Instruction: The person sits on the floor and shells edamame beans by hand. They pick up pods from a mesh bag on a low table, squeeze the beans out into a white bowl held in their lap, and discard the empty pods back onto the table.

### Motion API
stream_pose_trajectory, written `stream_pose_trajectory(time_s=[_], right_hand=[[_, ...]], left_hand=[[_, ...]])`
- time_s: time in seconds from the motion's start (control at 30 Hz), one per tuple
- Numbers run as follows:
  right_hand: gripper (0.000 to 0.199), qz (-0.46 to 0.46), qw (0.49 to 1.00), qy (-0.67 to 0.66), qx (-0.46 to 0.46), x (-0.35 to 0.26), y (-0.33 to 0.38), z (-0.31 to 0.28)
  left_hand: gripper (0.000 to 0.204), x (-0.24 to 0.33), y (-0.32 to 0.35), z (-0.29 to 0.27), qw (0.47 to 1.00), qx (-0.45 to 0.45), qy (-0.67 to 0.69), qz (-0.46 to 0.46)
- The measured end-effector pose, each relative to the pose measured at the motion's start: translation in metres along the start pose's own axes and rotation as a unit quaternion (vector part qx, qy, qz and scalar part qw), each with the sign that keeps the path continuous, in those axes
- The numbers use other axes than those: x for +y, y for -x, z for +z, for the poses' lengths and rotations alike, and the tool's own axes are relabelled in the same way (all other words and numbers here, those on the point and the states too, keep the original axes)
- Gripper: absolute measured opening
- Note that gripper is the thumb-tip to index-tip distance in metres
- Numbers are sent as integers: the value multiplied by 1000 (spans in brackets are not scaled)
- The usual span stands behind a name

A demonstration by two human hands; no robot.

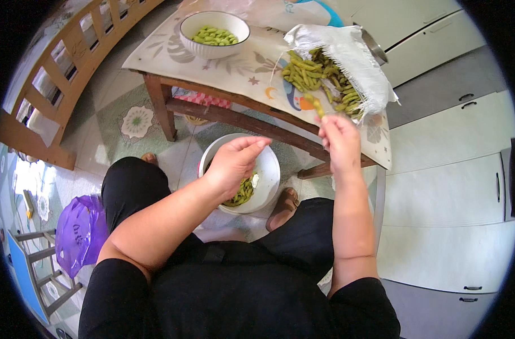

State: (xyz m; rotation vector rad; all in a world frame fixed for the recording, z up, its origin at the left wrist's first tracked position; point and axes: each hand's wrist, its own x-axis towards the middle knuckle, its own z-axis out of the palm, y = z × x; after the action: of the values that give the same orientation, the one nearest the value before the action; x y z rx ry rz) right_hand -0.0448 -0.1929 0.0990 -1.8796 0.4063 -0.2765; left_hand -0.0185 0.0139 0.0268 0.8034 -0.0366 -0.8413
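My right hand (341,141) pinches a green soybean pod (314,105) at the table's front edge; the pod is slightly blurred. Above a white bucket (267,189) on the floor is my left hand (235,165), thumb and fingers pressed together; whether anything is between them is hidden. Green scraps that look like empty pods (243,194) lie in the bucket, partly covered by this hand. A heap of pods (304,72) spills from an open white woven sack (348,51) on the table. Shelled green beans (214,37) sit in a white ribbed bowl (209,51) at the table's far left.
The wooden table (240,73) has a patterned cover. Pale cabinets (438,198) line the right side. On the left are a wooden railing (59,73), a purple plastic bag (79,234) and a small blue-topped stool (28,277). A metal pot (375,45) stands behind the sack.
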Motion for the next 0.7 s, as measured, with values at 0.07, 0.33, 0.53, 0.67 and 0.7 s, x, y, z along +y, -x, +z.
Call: stream_pose_trajectory(time_s=[0.07, 0.33, 0.53, 0.67, 0.7], right_hand=[[16, 66, 976, -169, -120, 3, 29, 12], [14, 54, 965, -186, -174, 23, 57, 31], [32, -160, 967, -96, -173, 51, 48, 39], [23, -103, 972, -168, -131, 44, 49, 41], [20, -51, 963, -227, -134, 42, 50, 41]], left_hand=[[20, 2, 2, 9, 997, 9, -50, 64], [20, 2, 4, 12, 997, 15, -16, 77], [14, -14, -1, 10, 980, -51, 163, -106], [16, -19, -1, 10, 982, -54, 97, -155], [16, -20, 0, 12, 990, -12, 49, -133]])
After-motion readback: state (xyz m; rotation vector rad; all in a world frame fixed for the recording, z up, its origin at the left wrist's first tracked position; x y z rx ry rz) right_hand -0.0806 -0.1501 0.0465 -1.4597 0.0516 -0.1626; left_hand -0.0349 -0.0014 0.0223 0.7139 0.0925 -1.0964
